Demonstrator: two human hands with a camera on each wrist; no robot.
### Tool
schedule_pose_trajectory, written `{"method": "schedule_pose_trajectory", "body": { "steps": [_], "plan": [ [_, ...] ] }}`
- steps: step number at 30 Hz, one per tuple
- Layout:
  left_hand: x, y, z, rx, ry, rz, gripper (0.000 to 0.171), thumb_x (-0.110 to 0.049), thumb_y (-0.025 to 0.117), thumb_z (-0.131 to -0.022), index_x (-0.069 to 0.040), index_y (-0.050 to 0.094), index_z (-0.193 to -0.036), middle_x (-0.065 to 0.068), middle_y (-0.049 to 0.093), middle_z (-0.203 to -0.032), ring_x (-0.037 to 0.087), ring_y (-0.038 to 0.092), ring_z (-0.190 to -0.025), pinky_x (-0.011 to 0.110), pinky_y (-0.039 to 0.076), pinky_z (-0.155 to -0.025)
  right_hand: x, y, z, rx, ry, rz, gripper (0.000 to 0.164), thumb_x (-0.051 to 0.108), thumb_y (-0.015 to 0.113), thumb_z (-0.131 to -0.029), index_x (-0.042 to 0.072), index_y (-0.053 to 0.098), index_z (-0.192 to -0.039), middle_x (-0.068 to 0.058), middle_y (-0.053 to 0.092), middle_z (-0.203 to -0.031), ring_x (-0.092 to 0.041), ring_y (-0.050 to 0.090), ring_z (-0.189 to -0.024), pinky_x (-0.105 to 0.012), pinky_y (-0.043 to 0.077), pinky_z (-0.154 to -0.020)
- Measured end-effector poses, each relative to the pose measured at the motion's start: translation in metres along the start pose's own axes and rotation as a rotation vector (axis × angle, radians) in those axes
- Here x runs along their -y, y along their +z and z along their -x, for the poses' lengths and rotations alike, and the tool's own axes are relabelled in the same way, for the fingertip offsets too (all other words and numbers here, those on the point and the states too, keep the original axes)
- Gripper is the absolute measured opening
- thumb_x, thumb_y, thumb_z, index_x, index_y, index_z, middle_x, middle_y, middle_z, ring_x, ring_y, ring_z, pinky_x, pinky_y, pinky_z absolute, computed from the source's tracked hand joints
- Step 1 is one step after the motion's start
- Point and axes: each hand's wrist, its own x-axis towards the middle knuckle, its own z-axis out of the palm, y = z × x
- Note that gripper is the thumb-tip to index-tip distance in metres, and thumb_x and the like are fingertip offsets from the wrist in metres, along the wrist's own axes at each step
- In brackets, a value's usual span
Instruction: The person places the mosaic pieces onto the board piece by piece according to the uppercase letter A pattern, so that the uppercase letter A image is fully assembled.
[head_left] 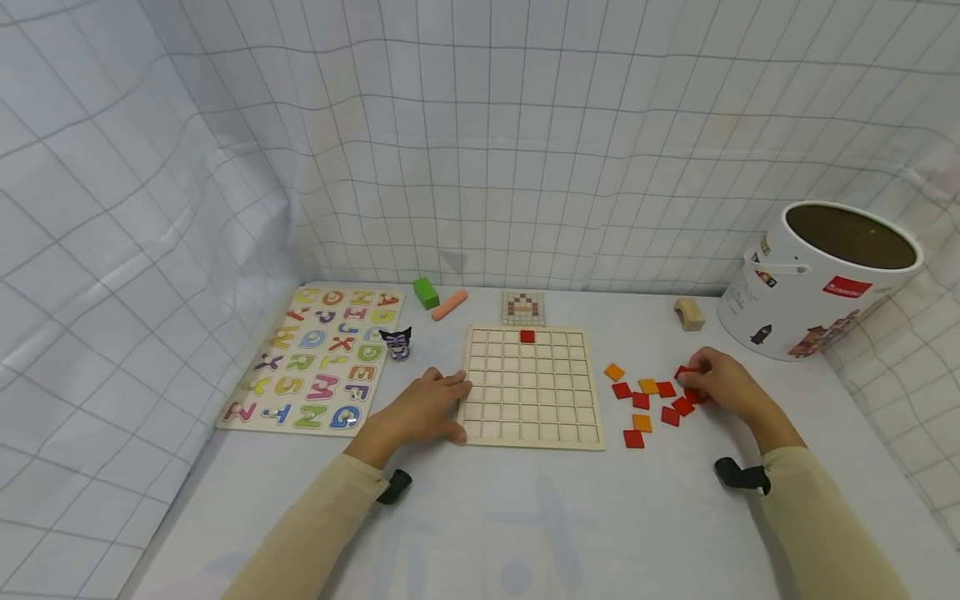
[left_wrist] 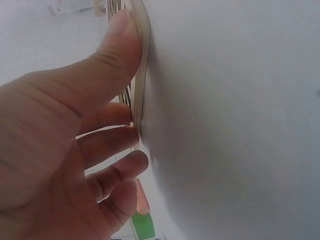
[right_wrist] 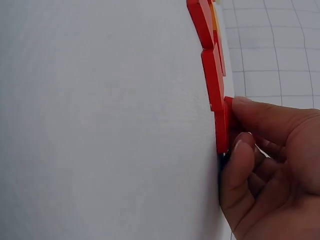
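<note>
My left hand point(head_left: 426, 407) rests along the left edge of a wooden grid board point(head_left: 531, 387), thumb and fingertips touching the rim. In the left wrist view the thumb point(left_wrist: 120, 45) lies on the board's side and the fingers are loosely bent. One red square tile point(head_left: 527, 337) sits in the board's top row. To the right, my right hand point(head_left: 723, 383) pinches a red tile point(right_wrist: 228, 106) between thumb and curled fingers, low over other red tiles point(right_wrist: 213, 77). Part of the held tile is hidden by the fingers. Several red and orange tiles point(head_left: 642, 423) lie loose between the board and this hand.
A pattern card point(head_left: 523, 308) lies behind the board. On the left are a letter puzzle board point(head_left: 307, 358), a small figure point(head_left: 397, 343), a green block point(head_left: 426, 293) and an orange stick point(head_left: 450, 305). A wooden arch block point(head_left: 688, 314) and white bucket point(head_left: 810, 292) stand back right.
</note>
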Motion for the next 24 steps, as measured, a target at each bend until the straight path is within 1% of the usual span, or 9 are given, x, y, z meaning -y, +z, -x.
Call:
{"method": "schedule_pose_trajectory", "body": {
  "steps": [3,5,7,10,14,17,19,21,24],
  "plan": [
    [0.0,0.001,-0.001,0.005,-0.002,0.001,0.084,-0.043,0.086,-0.078,-0.01,0.053,-0.149,0.009,0.04,-0.161,0.032,0.048,-0.125,0.046,0.042,-0.106,-0.006,-0.003,0.0,-0.018,0.01,-0.113,0.044,0.03,0.061,-0.104,0.006,0.049,-0.138,-0.014,0.053,-0.097,-0.023,0.054,-0.079,-0.029,0.053,-0.067],
    [-0.001,0.001,-0.001,0.006,-0.004,-0.002,0.084,-0.043,0.086,-0.078,-0.01,0.053,-0.149,0.009,0.04,-0.161,0.031,0.048,-0.125,0.046,0.042,-0.106,-0.009,-0.006,0.0,-0.026,0.02,-0.192,0.049,0.034,0.059,-0.105,0.01,0.047,-0.146,-0.013,0.052,-0.096,-0.021,0.055,-0.077,-0.027,0.053,-0.067],
    [0.0,0.001,-0.001,0.005,-0.007,-0.01,0.085,-0.043,0.086,-0.078,-0.01,0.053,-0.149,0.009,0.04,-0.161,0.031,0.048,-0.126,0.046,0.042,-0.106,-0.01,-0.009,0.001,-0.03,0.028,-0.267,0.053,0.038,0.058,-0.105,0.01,0.047,-0.148,-0.012,0.052,-0.099,-0.019,0.056,-0.076,-0.026,0.054,-0.069],
    [0.0,0.002,-0.001,0.004,-0.013,-0.013,0.085,-0.043,0.086,-0.078,-0.011,0.053,-0.149,0.009,0.04,-0.161,0.031,0.047,-0.128,0.046,0.041,-0.107,-0.008,-0.012,0.002,-0.035,0.047,-0.349,0.06,0.044,0.061,-0.102,0.007,0.047,-0.148,-0.009,0.053,-0.103,-0.017,0.058,-0.076,-0.024,0.055,-0.071],
    [0.001,0.002,-0.002,0.005,-0.025,-0.006,0.085,-0.043,0.086,-0.078,-0.012,0.052,-0.15,0.008,0.039,-0.162,0.031,0.046,-0.129,0.046,0.041,-0.108,0.0,-0.015,0.001,-0.05,0.071,-0.424,0.072,0.047,0.067,-0.096,0.005,0.044,-0.15,-0.002,0.06,-0.103,-0.016,0.061,-0.077,-0.022,0.056,-0.075],
    [0.001,0.001,-0.003,0.008,-0.022,-0.007,0.084,-0.043,0.086,-0.079,-0.012,0.052,-0.15,0.007,0.039,-0.162,0.031,0.046,-0.13,0.046,0.041,-0.108,0.008,-0.015,-0.001,-0.058,0.072,-0.487,0.072,0.042,0.069,-0.096,0.005,0.042,-0.151,0.006,0.067,-0.101,-0.013,0.065,-0.082,-0.02,0.056,-0.078],
    [0.001,0.001,-0.004,0.007,-0.018,-0.007,0.085,-0.043,0.086,-0.079,-0.012,0.052,-0.15,0.008,0.039,-0.162,0.031,0.046,-0.129,0.046,0.041,-0.108,0.016,-0.013,-0.004,-0.058,0.062,-0.532,0.068,0.038,0.069,-0.098,0.006,0.042,-0.151,0.011,0.07,-0.1,-0.012,0.068,-0.085,-0.02,0.057,-0.079],
    [0.0,0.001,-0.004,0.009,-0.018,-0.005,0.085,-0.043,0.086,-0.079,-0.011,0.052,-0.15,0.009,0.039,-0.162,0.031,0.047,-0.128,0.045,0.041,-0.107,0.026,-0.009,-0.008,-0.062,0.045,-0.568,0.061,0.033,0.068,-0.099,0.007,0.044,-0.149,0.012,0.071,-0.097,-0.012,0.071,-0.088,-0.02,0.057,-0.079],
    [0.0,0.003,-0.003,0.015,-0.027,-0.009,0.086,-0.044,0.086,-0.078,-0.012,0.052,-0.15,0.008,0.039,-0.162,0.03,0.047,-0.128,0.045,0.042,-0.107,0.044,0.001,-0.015,-0.052,0.032,-0.628,0.056,0.027,0.068,-0.1,0.008,0.045,-0.147,0.011,0.072,-0.095,-0.013,0.073,-0.089,-0.02,0.057,-0.078]
  ]
}}
